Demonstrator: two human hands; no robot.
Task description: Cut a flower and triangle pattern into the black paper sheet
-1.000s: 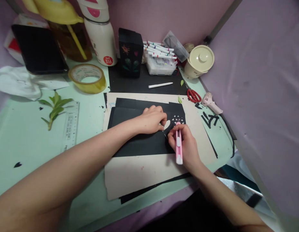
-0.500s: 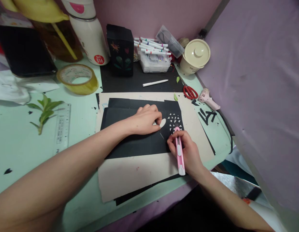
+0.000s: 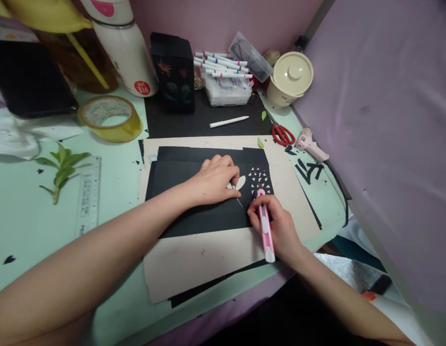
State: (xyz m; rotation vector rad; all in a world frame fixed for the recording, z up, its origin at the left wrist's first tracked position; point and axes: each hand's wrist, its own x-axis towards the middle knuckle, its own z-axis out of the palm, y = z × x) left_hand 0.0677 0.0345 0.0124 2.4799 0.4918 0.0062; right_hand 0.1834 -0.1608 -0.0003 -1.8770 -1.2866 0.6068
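My left hand [image 3: 217, 180] rests on a sheet of black paper [image 3: 204, 218], fingers bent and thumb apart, pressing down and not grasping. Beside its fingertips shows a pale leaf-shaped cutout [image 3: 240, 182] with a thin stem line; part of it is hidden under the hand. In a pen-like grip, my right hand [image 3: 276, 221] is closed around a pink utility knife [image 3: 266, 235], tip pointing away from me at the paper. Near the tip lies a cluster of small triangular cutouts [image 3: 258, 178]. Whether the blade touches the paper I cannot tell.
Pale board [image 3: 179, 269] lies beneath the paper. Red-handled scissors [image 3: 283, 135], a glue gun [image 3: 311, 144] and black paper strips [image 3: 309, 170] are at right. A white pen [image 3: 229, 121] lies behind; tape [image 3: 111, 119], a ruler [image 3: 89, 192] and a leafy sprig [image 3: 62, 170] sit left.
The view has shifted slightly. My left fingers now uncover a little more of the leaf-shaped cutout. The knife tip stays by the triangular cutouts, and my right hand keeps its grip.
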